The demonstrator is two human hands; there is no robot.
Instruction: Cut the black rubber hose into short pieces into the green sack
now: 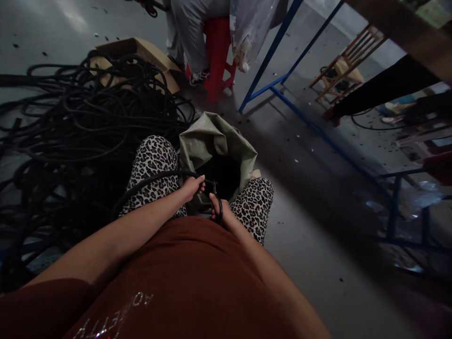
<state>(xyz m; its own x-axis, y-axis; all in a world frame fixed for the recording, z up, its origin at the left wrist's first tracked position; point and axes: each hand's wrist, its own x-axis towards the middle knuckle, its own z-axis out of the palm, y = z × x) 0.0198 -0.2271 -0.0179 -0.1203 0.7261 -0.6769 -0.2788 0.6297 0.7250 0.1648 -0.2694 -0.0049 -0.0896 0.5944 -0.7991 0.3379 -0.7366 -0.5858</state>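
My left hand (194, 187) is closed round a black rubber cord (155, 177), which runs back over my left knee. A short end of the cord sticks out past my fingers. In my right hand (219, 207) is a pair of scissors (220, 210) with dark handles, its blades pointing up at the cord's end. Whether the blades touch the cord I cannot tell. Both hands are above the near rim of an open green woven sack (243, 146) that stands between my knees. The sack's inside is too dark to make out.
A large tangle of black cord (81, 117) covers the floor to my left, partly over a cardboard box (155, 56). Ahead, a person sits on a red stool (216, 56) beside a plastic bag (249, 33). A blue metal frame (296, 110) and a wooden chair (344, 68) stand on the right.
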